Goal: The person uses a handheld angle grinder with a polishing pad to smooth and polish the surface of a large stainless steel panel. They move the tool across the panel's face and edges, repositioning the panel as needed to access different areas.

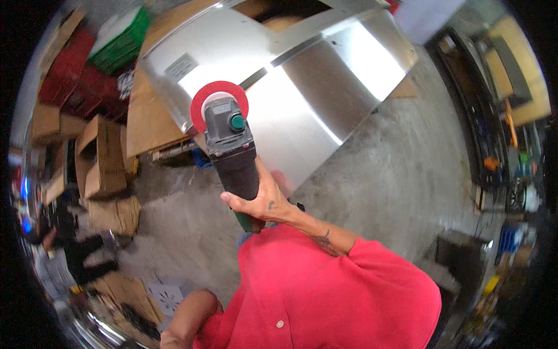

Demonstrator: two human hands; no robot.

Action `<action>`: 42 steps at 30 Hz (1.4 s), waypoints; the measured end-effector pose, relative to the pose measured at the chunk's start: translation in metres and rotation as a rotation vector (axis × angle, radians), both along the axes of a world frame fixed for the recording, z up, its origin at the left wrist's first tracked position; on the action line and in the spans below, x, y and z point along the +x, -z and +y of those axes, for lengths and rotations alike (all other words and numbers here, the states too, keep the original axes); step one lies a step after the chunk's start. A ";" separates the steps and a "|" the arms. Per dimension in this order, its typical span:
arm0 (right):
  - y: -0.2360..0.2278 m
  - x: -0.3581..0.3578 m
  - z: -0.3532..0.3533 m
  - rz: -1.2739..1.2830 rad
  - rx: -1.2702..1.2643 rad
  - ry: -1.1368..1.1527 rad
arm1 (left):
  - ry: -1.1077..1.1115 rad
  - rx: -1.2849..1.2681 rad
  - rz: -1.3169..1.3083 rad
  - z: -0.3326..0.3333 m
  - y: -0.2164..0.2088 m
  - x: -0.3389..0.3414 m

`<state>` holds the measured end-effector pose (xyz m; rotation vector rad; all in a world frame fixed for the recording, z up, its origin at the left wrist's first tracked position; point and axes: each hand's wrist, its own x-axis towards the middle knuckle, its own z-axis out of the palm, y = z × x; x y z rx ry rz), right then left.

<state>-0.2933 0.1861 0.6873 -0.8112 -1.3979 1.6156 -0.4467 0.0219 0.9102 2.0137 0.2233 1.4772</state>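
Observation:
My right hand (268, 200) is wrapped around the dark body of an angle grinder (235, 168), its thumb lying along the left side. At the grinder's far end sits a red disc (244, 100) with a pale centre. The disc is in front of a large shiny sheet-metal piece (290, 116), and I cannot tell whether the two touch. A rectangular cut-out shows at the far side of the metal, and a small grey label is on its left part. My left arm (195, 314) bends down at the lower left, and its hand is out of the picture.
A wooden board (145, 119) lies under the metal. Cardboard boxes (102, 163), red crates (81, 87) and a green crate (119, 41) stand at left. Another person (70, 262) is at the far left. Dark shelving (471, 104) with tools lines the right side.

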 end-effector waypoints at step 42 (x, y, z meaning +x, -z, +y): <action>0.092 -0.037 -0.352 0.072 0.150 2.093 | 0.730 -0.732 1.001 -0.093 0.288 -0.012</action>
